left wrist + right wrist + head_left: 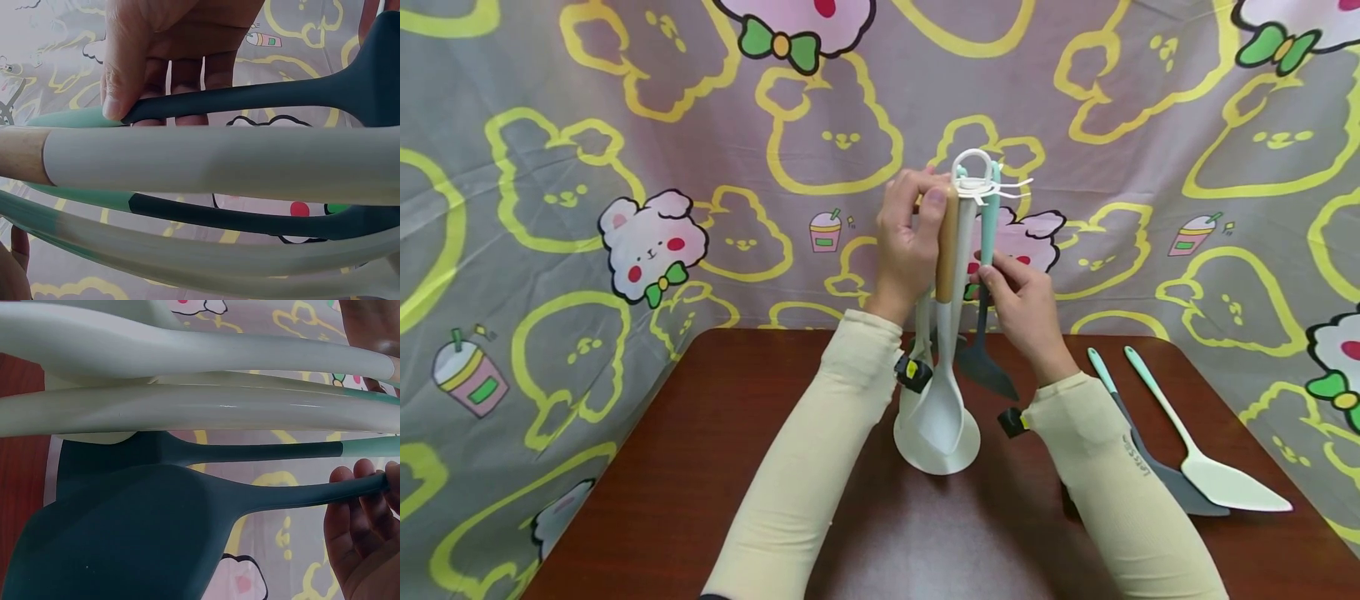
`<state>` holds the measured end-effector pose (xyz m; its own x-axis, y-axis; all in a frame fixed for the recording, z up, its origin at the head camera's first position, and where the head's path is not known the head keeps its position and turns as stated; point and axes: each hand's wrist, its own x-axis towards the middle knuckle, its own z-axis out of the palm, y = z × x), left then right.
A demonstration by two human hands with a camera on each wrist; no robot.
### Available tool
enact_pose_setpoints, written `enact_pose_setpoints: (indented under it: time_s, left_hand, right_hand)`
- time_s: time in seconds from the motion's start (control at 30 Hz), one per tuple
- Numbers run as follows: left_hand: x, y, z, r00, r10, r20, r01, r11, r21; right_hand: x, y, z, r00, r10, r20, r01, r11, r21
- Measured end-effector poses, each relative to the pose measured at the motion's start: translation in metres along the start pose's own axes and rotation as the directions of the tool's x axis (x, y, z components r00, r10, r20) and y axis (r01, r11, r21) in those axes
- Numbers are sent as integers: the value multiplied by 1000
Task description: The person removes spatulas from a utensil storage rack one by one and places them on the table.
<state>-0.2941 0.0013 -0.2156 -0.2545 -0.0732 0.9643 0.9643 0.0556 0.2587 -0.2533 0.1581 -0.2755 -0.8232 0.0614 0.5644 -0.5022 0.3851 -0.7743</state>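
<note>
Mint-handled spatula (pixel 140 528) in right hand (pixel 1028 308)

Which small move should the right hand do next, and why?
Perhaps the right hand should gently test whether the dark spatula hangs before letting go: it pinches the shaft, and the top of the mint handle is beside the white hooks, but no secure catch is visible.

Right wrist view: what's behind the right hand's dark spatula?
Another dark utensil with a mint handle; the held spatula covers part of its head, hiding its full shape.
</note>
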Motion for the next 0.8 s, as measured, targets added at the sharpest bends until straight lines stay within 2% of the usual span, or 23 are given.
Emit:
enact_pose_setpoints:
  time_s: [0.5,0.8]
  left_hand:
    - [1,-1,0,1000,4,-7,-4,1000,-14]
    - [3,6,1,1000,-23,-13,23,1000,-2]
  right_hand:
    - [1,1,1,1000,11,-17,-10,999,44]
    - [2,-2,1,999,16,-33,-14,999,35]
